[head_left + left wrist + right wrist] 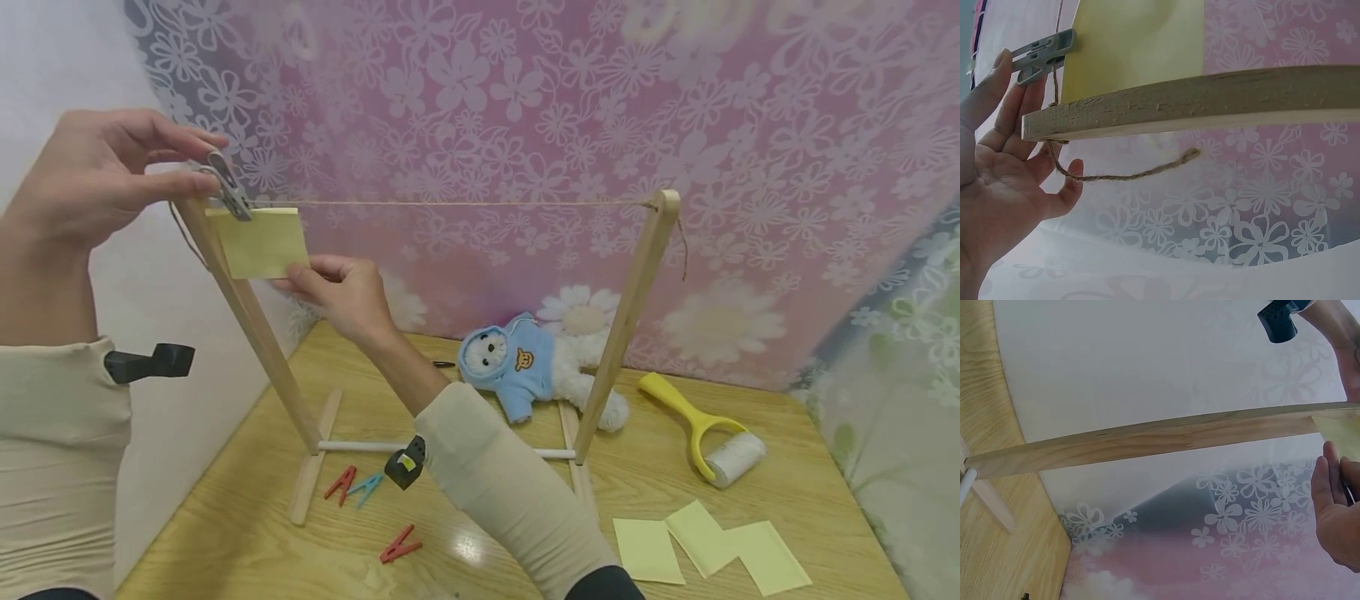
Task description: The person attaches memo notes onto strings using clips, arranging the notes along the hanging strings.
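Observation:
A grey clothespin [231, 187] is pinched between the thumb and fingers of my left hand [112, 171]. Its jaws sit over the twine [450, 202] and the top edge of a yellow paper [262, 243] near the left post. In the left wrist view the clothespin [1044, 55] meets the paper [1129, 47] beside the wooden post's end. My right hand [348, 296] pinches the paper's lower right corner between thumb and fingers. The right wrist view shows this hand [1341, 512] at the paper's edge, below the post.
The wooden frame's right post [630, 317] holds the twine's other end. Red and blue clothespins [365, 490] lie on the table [247, 533]. A plush toy in a blue hoodie [525, 367], a yellow-handled roller [701, 425] and several yellow papers [648, 550] lie rightward.

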Motion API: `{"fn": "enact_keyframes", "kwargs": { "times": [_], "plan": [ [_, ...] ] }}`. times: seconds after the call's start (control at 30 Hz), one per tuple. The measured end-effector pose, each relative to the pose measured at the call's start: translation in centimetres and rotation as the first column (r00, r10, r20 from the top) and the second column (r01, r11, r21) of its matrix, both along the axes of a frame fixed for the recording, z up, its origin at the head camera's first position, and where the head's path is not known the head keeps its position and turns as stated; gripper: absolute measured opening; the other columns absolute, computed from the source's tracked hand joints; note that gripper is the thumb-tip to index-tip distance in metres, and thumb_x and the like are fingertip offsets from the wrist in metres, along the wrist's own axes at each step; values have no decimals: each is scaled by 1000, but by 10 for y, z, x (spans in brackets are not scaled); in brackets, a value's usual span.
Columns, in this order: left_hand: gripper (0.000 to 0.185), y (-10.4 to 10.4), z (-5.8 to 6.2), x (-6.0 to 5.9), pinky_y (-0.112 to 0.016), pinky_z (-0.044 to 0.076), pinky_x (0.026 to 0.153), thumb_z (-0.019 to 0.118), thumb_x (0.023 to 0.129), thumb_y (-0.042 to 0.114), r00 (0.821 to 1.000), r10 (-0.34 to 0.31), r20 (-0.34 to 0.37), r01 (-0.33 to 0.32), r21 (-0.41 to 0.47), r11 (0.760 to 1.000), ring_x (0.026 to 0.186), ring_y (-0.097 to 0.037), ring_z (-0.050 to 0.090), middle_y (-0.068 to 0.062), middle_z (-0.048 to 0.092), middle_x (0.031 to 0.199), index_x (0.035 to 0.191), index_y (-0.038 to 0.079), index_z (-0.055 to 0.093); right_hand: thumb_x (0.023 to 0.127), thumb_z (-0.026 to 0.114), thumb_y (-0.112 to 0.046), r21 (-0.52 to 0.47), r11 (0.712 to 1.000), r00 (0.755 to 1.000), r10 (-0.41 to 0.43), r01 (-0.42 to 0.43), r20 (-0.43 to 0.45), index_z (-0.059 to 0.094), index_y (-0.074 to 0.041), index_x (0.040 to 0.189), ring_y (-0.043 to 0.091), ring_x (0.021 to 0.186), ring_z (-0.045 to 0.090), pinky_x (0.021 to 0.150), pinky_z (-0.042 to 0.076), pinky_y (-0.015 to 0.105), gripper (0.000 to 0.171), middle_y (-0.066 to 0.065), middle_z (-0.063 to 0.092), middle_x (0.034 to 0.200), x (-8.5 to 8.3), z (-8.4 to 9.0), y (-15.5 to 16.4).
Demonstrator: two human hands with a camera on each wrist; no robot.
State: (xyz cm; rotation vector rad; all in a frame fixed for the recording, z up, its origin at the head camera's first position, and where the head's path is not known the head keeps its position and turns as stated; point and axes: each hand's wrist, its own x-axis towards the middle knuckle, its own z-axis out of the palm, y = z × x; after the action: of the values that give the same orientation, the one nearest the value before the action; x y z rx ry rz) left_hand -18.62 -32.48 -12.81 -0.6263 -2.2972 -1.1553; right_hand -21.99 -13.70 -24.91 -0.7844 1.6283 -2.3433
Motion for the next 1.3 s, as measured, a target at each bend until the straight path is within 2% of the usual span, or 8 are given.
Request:
{"fn": "enact_keyframes", "kwargs": {
  "times": [0.27, 0.47, 0.57, 0.67, 0.8, 0.93, 1.07, 1.3],
  "plan": [
    [26, -1, 0, 0, -14, 40, 83, 65, 71, -12, 1000, 10, -25, -11, -36, 999, 104, -17, 49, -3, 60, 103, 96, -10, 60, 84, 56, -1, 49, 999, 999, 6, -4, -47, 59, 14, 100, 21, 80, 64, 75, 48, 28, 22, 26, 61, 89, 14, 16, 10],
    [32, -1, 1, -1, -28, 24, 101, 68, 71, -7, 996, 46, 77, -48, 22, 999, 106, -16, 46, 1, 60, 103, 103, -6, 60, 84, 56, 1, 47, 999, 998, 12, -9, -54, 59, 14, 98, 25, 82, 63, 76, 48, 29, 20, 25, 62, 89, 15, 17, 13],
    [34, -2, 1, -2, -34, 20, 103, 68, 73, -4, 993, 59, 101, -62, 26, 998, 106, -16, 45, 2, 59, 104, 106, -3, 60, 84, 56, 2, 41, 999, 999, 12, -10, -46, 58, 15, 97, 29, 84, 62, 75, 49, 29, 19, 26, 62, 88, 14, 17, 12],
    [35, -3, 1, -2, -33, 22, 101, 68, 73, -2, 992, 73, 106, -76, 24, 997, 104, -15, 47, 3, 59, 103, 107, -1, 60, 83, 56, 2, 31, 999, 999, 21, -20, -36, 58, 15, 97, 29, 84, 62, 75, 49, 29, 19, 25, 62, 88, 15, 17, 11],
    [35, -3, 2, -2, -31, 26, 98, 68, 74, 1, 988, 100, 120, -103, 16, 995, 102, -15, 47, 1, 59, 104, 108, 3, 61, 83, 58, -1, 70, 998, 998, 8, -4, -59, 59, 13, 97, 21, 81, 64, 73, 49, 26, 20, 21, 64, 88, 16, 19, 11],
    [36, -3, 2, -1, -36, 23, 100, 68, 76, 7, 980, 128, 154, -127, -14, 992, 107, -17, 42, 1, 55, 110, 111, 7, 60, 83, 60, -5, 143, 989, 994, -16, 32, -108, 61, 10, 97, 12, 78, 63, 71, 49, 22, 20, 17, 64, 88, 19, 18, 13],
    [37, -3, 2, 0, -36, 21, 101, 68, 76, 9, 975, 131, 177, -127, -36, 991, 111, -16, 41, 3, 54, 113, 113, 8, 59, 83, 60, -7, 198, 979, 989, -11, 40, -145, 60, 8, 99, 12, 79, 62, 70, 49, 20, 22, 16, 64, 89, 20, 16, 15],
    [38, -1, 2, 0, -31, 22, 100, 68, 77, 11, 977, 129, 172, -117, -79, 990, 110, -14, 40, 6, 54, 114, 114, 11, 59, 81, 64, -11, 251, 968, 989, 10, 28, -147, 61, 2, 104, 8, 80, 61, 69, 49, 21, 27, 7, 65, 92, 12, 7, 21]
  ]
}}
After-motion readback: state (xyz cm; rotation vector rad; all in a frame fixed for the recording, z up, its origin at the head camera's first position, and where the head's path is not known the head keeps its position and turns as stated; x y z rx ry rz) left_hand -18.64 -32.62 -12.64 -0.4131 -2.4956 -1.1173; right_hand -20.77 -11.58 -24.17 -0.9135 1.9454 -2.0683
